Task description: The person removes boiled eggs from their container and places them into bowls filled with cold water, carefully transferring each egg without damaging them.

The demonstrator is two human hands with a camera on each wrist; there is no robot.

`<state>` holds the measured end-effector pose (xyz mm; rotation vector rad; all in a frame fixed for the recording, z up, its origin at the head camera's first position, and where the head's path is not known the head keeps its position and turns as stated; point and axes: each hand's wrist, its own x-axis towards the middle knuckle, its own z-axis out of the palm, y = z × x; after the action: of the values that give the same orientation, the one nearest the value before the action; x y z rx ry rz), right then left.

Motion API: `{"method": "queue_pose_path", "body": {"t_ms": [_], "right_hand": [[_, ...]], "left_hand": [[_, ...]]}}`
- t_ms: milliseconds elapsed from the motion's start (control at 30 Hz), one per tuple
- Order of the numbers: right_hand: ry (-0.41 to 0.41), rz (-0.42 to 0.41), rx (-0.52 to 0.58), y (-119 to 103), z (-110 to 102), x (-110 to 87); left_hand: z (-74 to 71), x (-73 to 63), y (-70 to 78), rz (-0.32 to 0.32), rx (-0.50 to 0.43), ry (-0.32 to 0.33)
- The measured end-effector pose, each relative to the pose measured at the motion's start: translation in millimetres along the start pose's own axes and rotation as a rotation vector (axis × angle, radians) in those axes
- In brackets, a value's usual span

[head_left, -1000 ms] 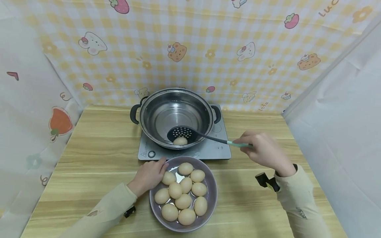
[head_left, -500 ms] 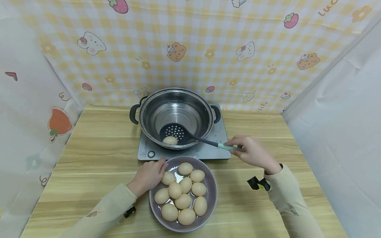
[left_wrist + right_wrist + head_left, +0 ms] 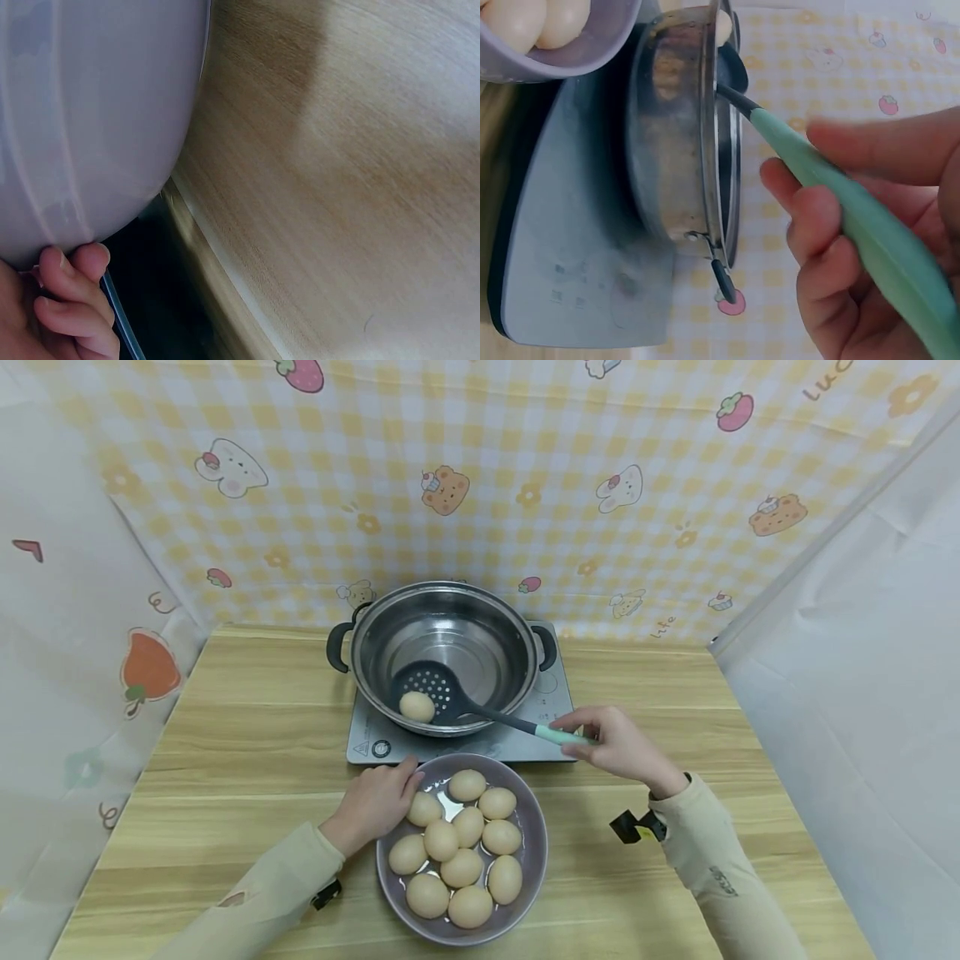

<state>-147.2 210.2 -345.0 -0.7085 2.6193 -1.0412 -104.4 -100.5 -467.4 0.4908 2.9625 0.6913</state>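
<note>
In the head view my right hand (image 3: 618, 743) holds a skimmer (image 3: 558, 735) by its mint-green handle, thumb on one side and curled fingers on the other in the right wrist view. The skimmer's dark perforated bowl is tilted inside a steel pot (image 3: 480, 639), near its front left wall. One brown egg (image 3: 417, 707) lies in that perforated bowl. My left hand (image 3: 377, 802) grips the far left rim of a purple-grey bowl (image 3: 534, 852), which holds several eggs (image 3: 462, 868) in a little water. The left wrist view shows curled fingers (image 3: 75, 300) against this bowl's outer side.
Under the pot is a grey induction cooker (image 3: 517, 748), directly behind the egg bowl. Black side handles (image 3: 547, 647) stick out from the pot. Everything stands on a wooden table (image 3: 247, 735), with a checked cloth (image 3: 487, 543) hanging behind and white sheets at both sides.
My right hand has moved left with the skimmer, and its head with the egg has shifted left and slightly back inside the pot. The left hand and bowl have stayed put.
</note>
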Motion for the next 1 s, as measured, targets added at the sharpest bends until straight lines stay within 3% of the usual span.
{"method": "queue_pose_path", "body": {"t_ms": [133,600,1000], "right_hand": [[-0.008,0.059,0.023,-0.2,3.7,2.0],[-0.018,0.080,0.113,1.1,3.0,1.4],[0.018,0.111,0.145,-5.9,-15.7,-22.5]], "left_hand": [[-0.1,-0.2,-0.2,-0.001,0.002,0.000],[-0.4,-0.3,-0.8,0.004,-0.003,-0.002],[0.1,0.2,-1.0,0.004,0.006,0.000]]}}
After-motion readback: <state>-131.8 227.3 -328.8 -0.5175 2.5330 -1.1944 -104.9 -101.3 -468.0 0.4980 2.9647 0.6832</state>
